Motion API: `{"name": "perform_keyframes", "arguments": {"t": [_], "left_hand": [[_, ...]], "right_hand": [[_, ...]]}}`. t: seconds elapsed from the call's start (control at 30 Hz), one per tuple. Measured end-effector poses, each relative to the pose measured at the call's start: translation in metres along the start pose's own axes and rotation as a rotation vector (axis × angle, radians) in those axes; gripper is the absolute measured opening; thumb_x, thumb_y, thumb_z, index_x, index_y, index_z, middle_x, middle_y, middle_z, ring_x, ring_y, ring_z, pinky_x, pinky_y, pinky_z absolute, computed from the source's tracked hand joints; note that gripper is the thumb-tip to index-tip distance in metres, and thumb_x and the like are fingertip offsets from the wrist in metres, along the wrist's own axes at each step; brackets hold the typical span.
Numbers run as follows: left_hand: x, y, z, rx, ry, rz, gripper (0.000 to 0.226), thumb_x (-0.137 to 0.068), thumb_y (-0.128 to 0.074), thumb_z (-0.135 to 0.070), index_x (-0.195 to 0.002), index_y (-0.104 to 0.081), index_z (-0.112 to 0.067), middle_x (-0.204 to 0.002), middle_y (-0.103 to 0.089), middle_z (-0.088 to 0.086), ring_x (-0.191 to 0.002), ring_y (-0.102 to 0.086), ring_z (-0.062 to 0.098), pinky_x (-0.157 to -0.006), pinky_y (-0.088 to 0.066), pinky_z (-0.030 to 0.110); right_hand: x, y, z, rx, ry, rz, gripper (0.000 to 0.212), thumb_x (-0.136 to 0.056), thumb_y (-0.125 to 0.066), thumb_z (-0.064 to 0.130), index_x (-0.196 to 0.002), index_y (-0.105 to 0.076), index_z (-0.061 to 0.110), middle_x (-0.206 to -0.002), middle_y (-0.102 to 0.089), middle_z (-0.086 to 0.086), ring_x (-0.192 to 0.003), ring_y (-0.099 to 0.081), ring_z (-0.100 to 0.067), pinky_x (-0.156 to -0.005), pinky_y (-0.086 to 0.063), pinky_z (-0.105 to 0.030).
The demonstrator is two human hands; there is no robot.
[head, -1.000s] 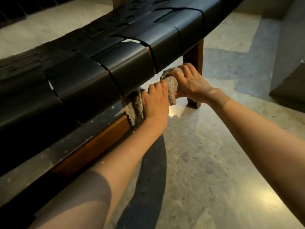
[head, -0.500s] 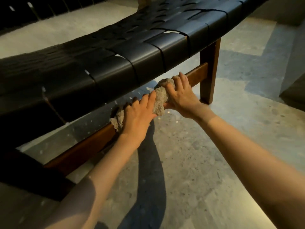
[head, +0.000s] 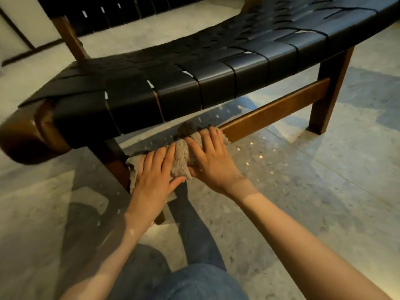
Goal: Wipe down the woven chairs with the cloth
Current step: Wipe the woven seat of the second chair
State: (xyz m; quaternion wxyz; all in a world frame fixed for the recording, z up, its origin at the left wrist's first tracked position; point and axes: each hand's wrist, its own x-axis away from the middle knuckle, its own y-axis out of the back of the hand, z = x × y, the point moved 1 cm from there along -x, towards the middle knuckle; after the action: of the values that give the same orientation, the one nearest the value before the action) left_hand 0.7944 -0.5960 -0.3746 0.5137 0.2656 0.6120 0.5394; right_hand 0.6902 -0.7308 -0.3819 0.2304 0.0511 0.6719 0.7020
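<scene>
Left hand [head: 154, 176] and right hand [head: 211, 163], side by side with fingers flat, press the cloth [head: 180, 156] onto the wooden rail [head: 277, 114] under the woven chair [head: 194, 68]; the rail's bare length extends rightward, nearest the right hand.

The woven chair [head: 194, 68] stands on the floor [head: 313, 191]. Under the near edge of its seat a rail [head: 275, 113] runs between two legs. The cloth [head: 180, 156] lies over the left part of this rail. Both hands lie on the cloth, side by side: the left hand [head: 154, 176] beside the left leg [head: 116, 169], the right hand [head: 211, 163] just right of it.
</scene>
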Motion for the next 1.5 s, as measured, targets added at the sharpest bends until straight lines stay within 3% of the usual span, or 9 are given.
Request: {"name": "perform_keyframes", "arguments": {"t": [0.23,0.4,0.5,0.67,0.83,1.0,1.2,1.33,1.5], "left_hand": [[-0.007,0.011,-0.001,0.353,0.24,-0.023,0.047,-0.085,-0.065,-0.008,-0.13,-0.051,-0.012,-0.121,-0.054,0.011,-0.113,-0.046,0.03,-0.095,-0.039,0.04],[-0.003,0.018,-0.016,0.161,0.098,-0.163,0.032,-0.077,-0.064,-0.011,-0.108,-0.066,-0.016,-0.097,-0.053,0.009,-0.092,-0.046,0.028,-0.078,-0.038,0.04],[0.012,0.015,-0.027,0.224,-0.039,-0.091,0.035,-0.074,-0.074,-0.01,-0.108,-0.069,-0.016,-0.092,-0.067,0.009,-0.083,-0.064,0.029,-0.067,-0.051,0.037],[0.035,0.007,-0.027,0.183,-0.093,0.012,0.036,-0.067,-0.084,-0.019,-0.101,-0.072,-0.019,-0.056,-0.066,0.0,-0.041,-0.058,0.018,-0.036,-0.039,0.02],[0.043,-0.012,-0.025,0.322,0.18,0.149,0.033,-0.09,-0.061,-0.028,-0.123,-0.059,-0.029,-0.081,-0.073,0.004,-0.067,-0.068,0.021,-0.052,-0.049,0.03],[0.042,-0.025,-0.035,1.215,0.601,0.287,0.033,-0.094,-0.055,-0.027,-0.126,-0.052,-0.035,-0.13,-0.053,-0.011,-0.123,-0.049,0.011,-0.085,-0.055,0.028],[0.035,-0.031,-0.047,1.905,1.288,0.065,0.015,-0.09,-0.059,-0.007,-0.097,-0.068,-0.018,-0.099,-0.069,-0.006,-0.097,-0.063,0.01,-0.081,-0.055,0.026],[0.025,-0.035,-0.044,2.141,1.551,0.041,0.018,-0.089,-0.058,-0.002,-0.107,-0.059,-0.003,-0.115,-0.061,0.011,-0.107,-0.059,0.021,-0.082,-0.053,0.031],[0.017,-0.04,-0.026,2.23,1.673,0.085,0.019,-0.09,-0.054,0.001,-0.108,-0.06,0.002,-0.106,-0.065,0.015,-0.103,-0.058,0.017,-0.063,-0.056,0.03]], "right_hand": [[0.004,0.028,0.0,-0.104,-0.044,-0.18,0.041,-0.087,-0.063,0.018,-0.127,-0.059,0.02,-0.122,-0.059,-0.01,-0.118,-0.051,-0.035,-0.094,-0.04,-0.046],[0.029,0.035,-0.016,-0.047,-0.135,-0.355,0.022,-0.08,-0.07,0.024,-0.101,-0.072,0.023,-0.107,-0.056,-0.01,-0.096,-0.044,-0.029,-0.074,-0.031,-0.036],[0.056,0.035,-0.023,-0.046,-0.17,-0.243,0.022,-0.081,-0.068,0.03,-0.103,-0.071,0.031,-0.097,-0.06,-0.003,-0.09,-0.048,-0.024,-0.07,-0.017,-0.03],[0.073,0.018,-0.018,-0.167,-0.213,0.148,0.038,-0.097,-0.044,0.035,-0.134,-0.048,0.041,-0.102,-0.071,0.005,-0.089,-0.067,-0.02,-0.072,-0.05,-0.031],[0.078,-0.002,-0.005,-0.543,-0.321,-0.069,0.037,-0.094,-0.055,0.012,-0.127,-0.059,0.028,-0.099,-0.072,0.0,-0.082,-0.068,-0.015,-0.072,-0.055,-0.03],[0.072,-0.013,0.006,-1.123,-0.526,-0.139,0.033,-0.091,-0.053,0.006,-0.115,-0.066,0.024,-0.108,-0.069,0.005,-0.082,-0.063,-0.003,-0.074,-0.051,-0.019],[0.066,-0.019,0.025,-1.464,-0.806,-0.32,0.011,-0.085,-0.069,0.007,-0.095,-0.067,0.004,-0.097,-0.07,-0.011,-0.09,-0.067,-0.025,-0.085,-0.055,-0.04],[0.057,-0.027,0.031,-1.629,-1.008,-0.309,0.023,-0.083,-0.068,-0.001,-0.087,-0.049,0.012,-0.093,-0.056,-0.016,-0.09,-0.058,-0.032,-0.088,-0.051,-0.048],[0.041,-0.033,0.024,-1.838,-1.259,-0.117,0.047,-0.08,-0.07,-0.002,-0.12,-0.045,0.001,-0.108,-0.062,-0.02,-0.089,-0.067,-0.025,-0.074,-0.058,-0.028]]}}
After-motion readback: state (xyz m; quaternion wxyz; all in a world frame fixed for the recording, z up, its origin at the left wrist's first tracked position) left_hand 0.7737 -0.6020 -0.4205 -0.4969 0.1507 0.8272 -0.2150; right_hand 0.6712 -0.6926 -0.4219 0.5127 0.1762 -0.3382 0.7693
